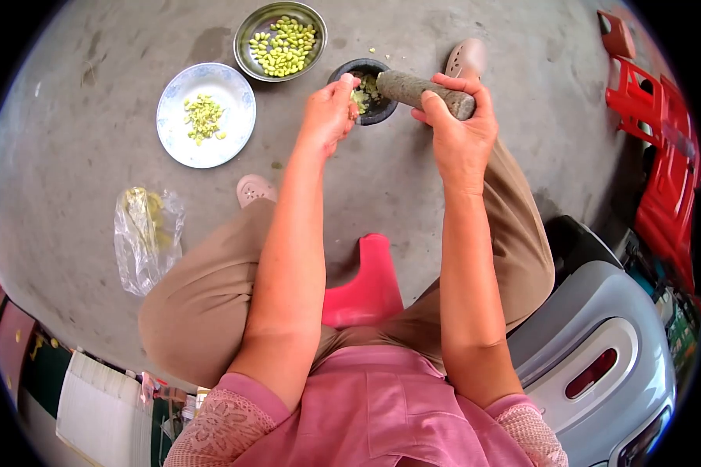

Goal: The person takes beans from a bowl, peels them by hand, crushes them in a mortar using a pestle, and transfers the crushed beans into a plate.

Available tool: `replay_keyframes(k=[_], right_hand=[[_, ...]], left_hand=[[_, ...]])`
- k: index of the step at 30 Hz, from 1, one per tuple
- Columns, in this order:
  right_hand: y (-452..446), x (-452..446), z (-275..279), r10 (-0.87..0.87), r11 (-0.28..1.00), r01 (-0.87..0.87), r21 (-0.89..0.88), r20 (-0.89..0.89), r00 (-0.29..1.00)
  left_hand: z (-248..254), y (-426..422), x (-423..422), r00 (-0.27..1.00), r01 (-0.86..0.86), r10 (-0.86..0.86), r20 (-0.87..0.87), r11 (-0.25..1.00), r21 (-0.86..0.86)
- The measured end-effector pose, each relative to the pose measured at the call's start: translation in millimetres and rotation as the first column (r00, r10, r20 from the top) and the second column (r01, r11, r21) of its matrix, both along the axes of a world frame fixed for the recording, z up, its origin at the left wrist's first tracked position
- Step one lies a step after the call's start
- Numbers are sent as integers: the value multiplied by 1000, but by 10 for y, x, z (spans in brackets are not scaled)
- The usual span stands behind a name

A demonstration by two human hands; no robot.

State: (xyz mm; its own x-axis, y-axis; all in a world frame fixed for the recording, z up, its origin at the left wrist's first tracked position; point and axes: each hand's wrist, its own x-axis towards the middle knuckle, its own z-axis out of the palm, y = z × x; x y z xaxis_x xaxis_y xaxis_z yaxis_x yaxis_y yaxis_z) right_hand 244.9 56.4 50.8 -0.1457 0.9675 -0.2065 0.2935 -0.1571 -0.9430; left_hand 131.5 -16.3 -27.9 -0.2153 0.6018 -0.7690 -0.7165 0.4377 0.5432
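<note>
A dark stone mortar (pixel 375 115) stands on the floor with crushed green beans (pixel 364 95) inside. My right hand (pixel 461 132) is wrapped round the thick end of a grey stone pestle (pixel 413 89), which is tilted nearly level, its other end over the mortar's right side. At the mortar's left rim is my left hand (pixel 329 117), its fingers pinched together; what lies between them, if anything, is hidden. To the left, a steel bowl (pixel 245 58) holds whole green beans. Below it, a white plate (pixel 175 136) carries a small heap of split or broken beans.
A clear plastic bag (pixel 140 241) lies on the floor at left. Under me is a pink stool (pixel 366 288). Red plastic stools (pixel 639 101) and a grey plastic seat (pixel 600 342) are at right. A few crumbs (pixel 388 55) lie beyond the mortar.
</note>
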Motion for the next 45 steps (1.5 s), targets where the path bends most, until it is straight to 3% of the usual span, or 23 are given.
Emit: replay_keyframes(k=[2, 5, 8, 10, 12, 14, 16, 18, 20, 22, 25, 28, 30, 36, 38, 40, 42, 43, 45], right_hand=[[16, -4, 47, -4, 1000, 4, 17, -9, 1000], [21, -14, 53, 62, 976, -64, 209, 13, 998], [-66, -121, 1, 38, 995, -36, 97, -11, 999], [-111, -149, -390, 147, 967, -181, 180, 186, 971], [-180, -229, -745, 120, 885, -249, 394, 324, 938], [-139, -194, -789, 150, 887, -274, 371, 330, 932], [-116, -119, -630, 136, 989, -148, 11, 328, 935], [-66, -22, -656, 86, 993, -102, 54, 246, 965], [-85, 20, -404, 1, 999, -1, -44, 14, 1000], [-47, 18, -209, -4, 999, 5, -35, 23, 1000], [-10, -30, -11, -29, 999, 26, -40, -75, 997], [24, -53, 22, 35, 993, -32, 109, -24, 999], [11, -68, 99, 73, 992, -73, 108, 3, 997], [-27, -147, 150, 121, 976, -120, 184, 10, 993], [-32, -192, 30, 84, 986, -79, 146, -30, 996], [-37, -198, -363, 190, 969, -222, 111, 243, 951], [-97, -275, -734, 94, 913, -217, 347, 337, 937], [-73, -233, -743, 121, 963, -191, 189, 328, 937], [-57, -162, -742, 134, 979, -172, 109, 295, 946]], left_hand=[[9, 7, 3, 999, 30, -31, -27, 999, -41], [-49, -15, -46, 999, 22, -23, -32, 999, -43], [-102, -14, -103, 996, -88, 88, -14, 996, 29], [-114, -7, -140, 961, -277, 276, 30, 961, 16], [-113, -2, -141, 943, -321, 318, 97, 947, 20], [-118, -16, -192, 890, -413, 399, 220, 910, 20], [-135, -40, -185, 885, -402, 364, 290, 912, 84], [-114, 1, -176, 916, -334, 303, 264, 939, 83], [-121, -10, -117, 929, -314, 288, 232, 945, 87], [-110, 7, -78, 994, -93, 87, 63, 990, 102], [-84, -7, -20, 1000, -17, 16, 23, 998, 67], [-7, -13, -11, 999, 47, -47, 12, 998, 40], [22, 3, -14, 998, 53, -53, 26, 998, 28], [-144, -18, -134, 986, -145, 137, 94, 986, 77], [-165, -5, -176, 904, -402, 391, 170, 915, 35], [-210, -23, -214, 861, -473, 446, 243, 878, 66], [-180, 12, -200, 795, -578, 542, 272, 813, 67], [-249, -11, -208, 809, -563, 500, 309, 810, 165], [-266, -22, -195, 852, -504, 460, 248, 850, 154]])
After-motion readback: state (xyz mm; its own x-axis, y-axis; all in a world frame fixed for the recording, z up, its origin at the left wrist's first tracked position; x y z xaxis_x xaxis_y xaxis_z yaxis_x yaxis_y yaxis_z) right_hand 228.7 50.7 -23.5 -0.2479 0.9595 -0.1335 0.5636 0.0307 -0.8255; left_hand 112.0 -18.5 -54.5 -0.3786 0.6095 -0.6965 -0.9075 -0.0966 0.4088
